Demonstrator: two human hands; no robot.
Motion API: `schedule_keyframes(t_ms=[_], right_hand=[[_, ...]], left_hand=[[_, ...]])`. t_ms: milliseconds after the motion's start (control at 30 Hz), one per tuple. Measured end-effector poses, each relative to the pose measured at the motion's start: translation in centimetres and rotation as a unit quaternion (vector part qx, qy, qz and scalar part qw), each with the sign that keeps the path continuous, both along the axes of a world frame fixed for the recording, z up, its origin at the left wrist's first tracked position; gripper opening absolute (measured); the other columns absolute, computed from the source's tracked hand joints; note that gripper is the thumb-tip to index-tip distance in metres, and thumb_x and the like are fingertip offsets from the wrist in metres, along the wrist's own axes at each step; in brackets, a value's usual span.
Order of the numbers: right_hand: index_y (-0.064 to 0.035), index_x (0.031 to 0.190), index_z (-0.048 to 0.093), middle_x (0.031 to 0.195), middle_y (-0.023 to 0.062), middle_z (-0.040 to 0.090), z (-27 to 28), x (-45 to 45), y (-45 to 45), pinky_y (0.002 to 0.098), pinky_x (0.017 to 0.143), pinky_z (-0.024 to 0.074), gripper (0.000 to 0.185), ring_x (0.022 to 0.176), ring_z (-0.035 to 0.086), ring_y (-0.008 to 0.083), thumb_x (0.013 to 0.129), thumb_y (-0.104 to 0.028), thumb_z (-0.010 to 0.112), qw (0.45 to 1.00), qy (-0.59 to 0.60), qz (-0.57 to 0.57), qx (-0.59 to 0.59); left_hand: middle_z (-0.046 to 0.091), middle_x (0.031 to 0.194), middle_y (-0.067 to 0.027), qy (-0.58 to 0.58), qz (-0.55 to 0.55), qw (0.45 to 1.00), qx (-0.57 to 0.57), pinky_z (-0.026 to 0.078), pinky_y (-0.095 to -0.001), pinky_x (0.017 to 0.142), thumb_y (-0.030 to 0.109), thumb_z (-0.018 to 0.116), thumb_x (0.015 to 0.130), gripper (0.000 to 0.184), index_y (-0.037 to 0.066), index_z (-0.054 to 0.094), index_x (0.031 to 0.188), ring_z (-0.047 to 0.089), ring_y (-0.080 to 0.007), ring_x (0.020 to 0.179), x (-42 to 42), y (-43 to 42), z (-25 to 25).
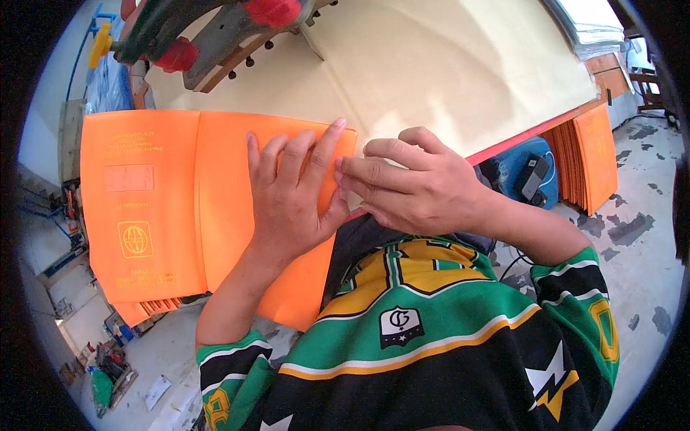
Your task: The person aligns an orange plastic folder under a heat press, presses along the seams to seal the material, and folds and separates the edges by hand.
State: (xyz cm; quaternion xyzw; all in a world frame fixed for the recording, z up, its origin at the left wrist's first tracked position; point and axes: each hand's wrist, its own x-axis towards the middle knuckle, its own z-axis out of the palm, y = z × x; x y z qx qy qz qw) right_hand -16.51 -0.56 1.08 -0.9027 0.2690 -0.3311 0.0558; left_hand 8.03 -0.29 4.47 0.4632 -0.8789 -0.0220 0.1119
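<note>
An orange cover (233,172) with a fold line and gold print on its left panel lies open at the table's near edge. My left hand (291,190) rests palm down on its right panel, fingers spread. Beside it, my right hand (420,176) has its fingers bunched at the cover's right edge, the fingertips close to my left thumb and index finger. Whatever sits between those right fingertips is hidden. On the left panel are a pinkish rectangular window (129,178) and a globe emblem (134,239).
A dark machine with red parts (244,39) stands over the pale tabletop (445,79). More orange covers (586,161) are stacked at the right, near a blue stool (514,172) bearing a black device (533,177). Papers (589,29) lie at the far right.
</note>
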Motion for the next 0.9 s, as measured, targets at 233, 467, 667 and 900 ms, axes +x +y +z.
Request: schedule_keyframes(t_ms=[233, 467, 667, 900], right_hand=[[-0.0144, 0.112, 0.078, 0.131, -0.0018, 0.07, 0.7, 0.3, -0.1, 0.0362, 0.09, 0.0479, 0.033, 0.119, 0.063, 0.0177, 0.086, -0.034, 0.075, 0.998, 0.001, -0.026, 0.056], [-0.0096, 0.114, 0.079, 0.126, 0.0009, 0.072, 0.9, 0.6, -0.1, 0.037, 0.09, 0.0484, 0.039, 0.117, 0.064, 0.0189, 0.084, -0.034, 0.075, 0.994, -0.01, -0.038, 0.098], [-0.0045, 0.111, 0.08, 0.123, 0.0032, 0.073, 1.0, 0.6, -0.3, 0.037, 0.089, 0.0505, 0.041, 0.115, 0.065, 0.0208, 0.08, -0.03, 0.074, 0.993, -0.017, -0.053, 0.1], [-0.003, 0.125, 0.08, 0.126, 0.0045, 0.075, 1.5, 0.6, -0.3, 0.0364, 0.084, 0.0508, 0.05, 0.103, 0.067, 0.0221, 0.077, -0.017, 0.078, 0.989, -0.027, -0.061, 0.129]], left_hand=[[0.054, 0.132, -0.0091, -0.026, -0.005, 1.0, 0.014, 0.02, -0.0707, 0.128, 0.045, 0.065, 0.097, 0.069, 0.016, 0.06, 0.159, 0.049, -0.0329, 0.125, -0.1, -0.2, 0.3], [0.055, 0.134, -0.0104, -0.013, -0.007, 1.0, 0.017, 0.02, -0.0726, 0.129, 0.044, 0.064, 0.098, 0.066, 0.009, 0.062, 0.154, 0.05, -0.0333, 0.126, 0.5, 0.1, 0.1], [0.057, 0.135, -0.0104, 0.019, -0.03, 0.999, 0.015, 0.024, -0.0731, 0.128, 0.041, 0.069, 0.097, 0.06, 0.011, 0.067, 0.149, 0.053, -0.0327, 0.124, 1.3, 0.3, -0.1], [0.058, 0.134, -0.0092, 0.008, -0.024, 0.999, 0.025, 0.026, -0.0719, 0.128, 0.044, 0.068, 0.099, 0.056, 0.016, 0.07, 0.147, 0.053, -0.0317, 0.123, 1.3, 0.3, 0.3]])
